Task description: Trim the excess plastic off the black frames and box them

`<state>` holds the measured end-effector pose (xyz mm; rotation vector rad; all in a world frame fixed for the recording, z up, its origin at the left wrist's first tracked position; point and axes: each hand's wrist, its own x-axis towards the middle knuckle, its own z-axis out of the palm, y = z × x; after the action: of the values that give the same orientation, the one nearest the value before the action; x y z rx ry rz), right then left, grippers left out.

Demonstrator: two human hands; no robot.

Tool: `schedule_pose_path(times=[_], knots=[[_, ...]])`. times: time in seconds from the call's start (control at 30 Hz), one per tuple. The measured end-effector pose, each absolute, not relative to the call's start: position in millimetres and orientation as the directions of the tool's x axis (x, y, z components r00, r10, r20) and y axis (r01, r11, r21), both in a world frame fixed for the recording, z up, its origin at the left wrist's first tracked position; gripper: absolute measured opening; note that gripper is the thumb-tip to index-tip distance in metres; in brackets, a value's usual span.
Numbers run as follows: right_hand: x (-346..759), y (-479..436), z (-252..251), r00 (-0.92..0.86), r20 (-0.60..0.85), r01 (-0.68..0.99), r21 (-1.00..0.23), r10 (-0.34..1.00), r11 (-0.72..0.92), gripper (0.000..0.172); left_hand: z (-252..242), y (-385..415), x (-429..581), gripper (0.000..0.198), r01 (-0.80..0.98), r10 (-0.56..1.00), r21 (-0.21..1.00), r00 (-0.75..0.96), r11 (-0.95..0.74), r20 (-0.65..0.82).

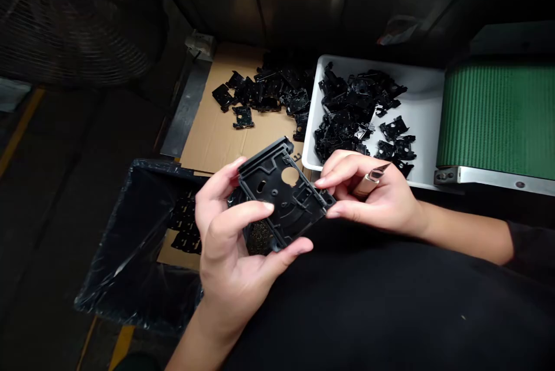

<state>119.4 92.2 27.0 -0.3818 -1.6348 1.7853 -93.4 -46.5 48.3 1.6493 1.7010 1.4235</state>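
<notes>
Dark clothing [403,307] fills the foreground, with both hands raised above it, likely to bring their work close to the eyes. Beyond the left hand stands a bin [115,255] draped in black film, low enough, it seems, to be reached easily. At the far right is a green ribbed belt [498,117]. Between them, a cardboard sheet [234,151] lies under a loose heap of black parts [266,91], perhaps to protect them; beside it, a white tray [422,105] keeps another heap within its walls.

The left hand [229,244] cradles a black plastic piece [284,195] above the lap, 1 digit pressed on its face and others along its edges, probably to steady it. The right hand [373,203] pinches its right corner between thumb and finger. Tucked in that same hand, a knife [366,186] points its blade away from the piece, presumably leaving those 2 digits free.
</notes>
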Motion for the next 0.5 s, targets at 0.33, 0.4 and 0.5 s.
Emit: schedule_pose_path(times=[0.33,0.4,0.5], knots=[[66,70,38,-0.659,0.314,-0.301,-0.943,0.684,0.143,0.027,54,-72,-128,0.117,0.370,0.877,0.914,-0.365,-0.170,0.311],[56,65,41,-0.654,0.331,-0.310,-0.938,0.680,0.158,0.028,53,-79,-139,0.120,0.361,0.882,0.919,-0.368,-0.157,0.295],[41,57,44,-0.651,0.351,-0.309,-0.932,0.673,0.188,0.027,52,-89,-157,0.120,0.386,0.880,0.913,-0.378,-0.133,0.288]])
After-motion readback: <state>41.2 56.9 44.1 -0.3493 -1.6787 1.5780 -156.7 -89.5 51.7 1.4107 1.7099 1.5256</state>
